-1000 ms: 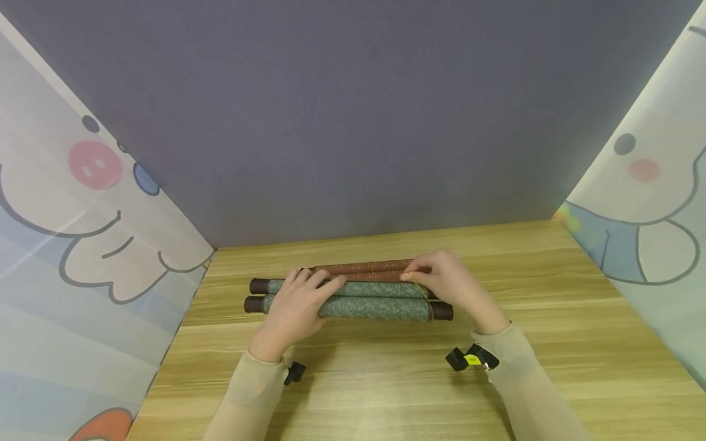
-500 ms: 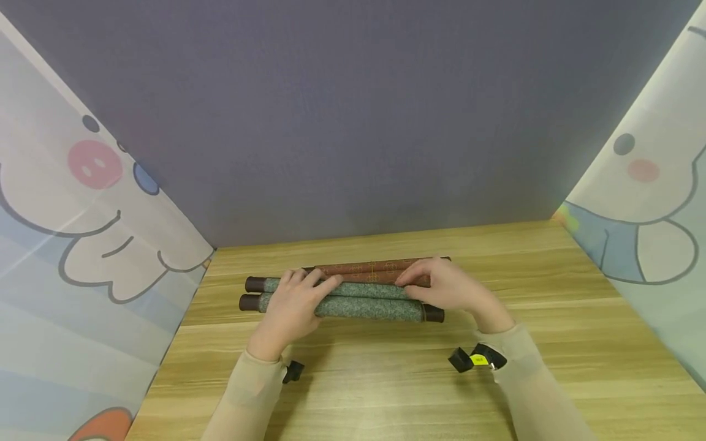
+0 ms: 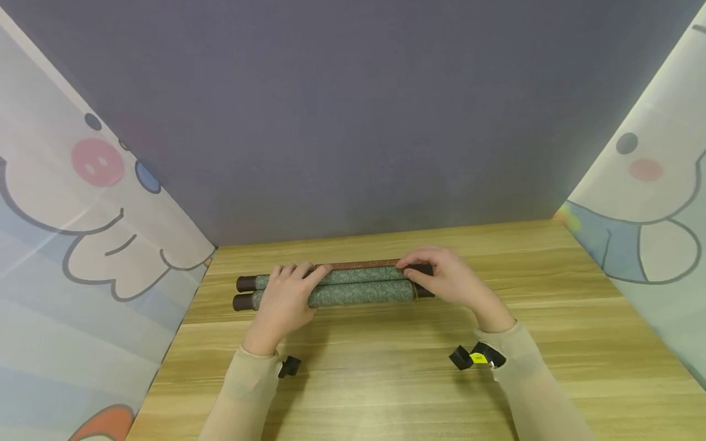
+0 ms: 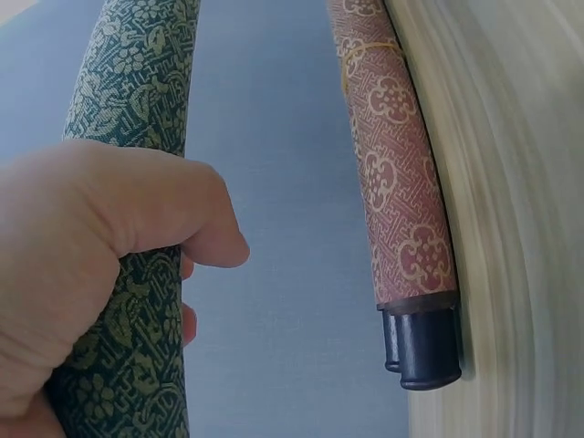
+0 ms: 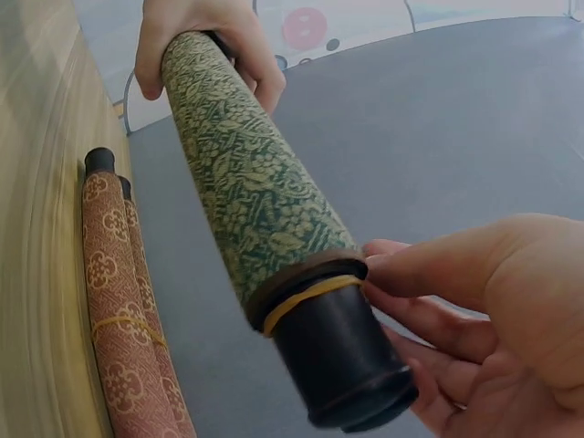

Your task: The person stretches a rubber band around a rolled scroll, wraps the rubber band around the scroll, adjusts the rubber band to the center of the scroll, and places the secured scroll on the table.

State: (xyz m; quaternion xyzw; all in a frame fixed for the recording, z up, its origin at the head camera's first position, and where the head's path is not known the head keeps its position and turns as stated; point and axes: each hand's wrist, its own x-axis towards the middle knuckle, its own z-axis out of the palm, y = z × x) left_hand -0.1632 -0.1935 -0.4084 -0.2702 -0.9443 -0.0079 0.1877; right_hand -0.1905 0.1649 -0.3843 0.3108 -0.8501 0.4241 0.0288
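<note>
A green patterned scroll [image 3: 358, 293] with dark end knobs is rolled up from both sides into two parallel rolls. My left hand [image 3: 287, 298] grips it left of the middle, thumb and fingers curled round it. At its other end my right hand [image 3: 447, 277] holds the scroll between thumb and fingers, close to the dark knob [image 5: 342, 351]. A yellow elastic band [image 5: 315, 297] loops round that knob, right at the edge of the green cloth. Behind lies a red patterned scroll [image 4: 401, 182], also double-rolled, with its own yellow band round the middle; the green scroll partly hides it in the head view.
The wood-grain table [image 3: 375, 367] carries the red scroll towards its back. A grey-blue panel [image 3: 353, 122] rises behind it, and cartoon-printed sheets [image 3: 83, 202] stand at both sides. Small black cameras [image 3: 461, 358] are strapped at the wrists.
My right fingers have let go of the stretched yellow band, which now sits round the end knob. The green scroll has shifted slightly left and back, covering more of the red one.
</note>
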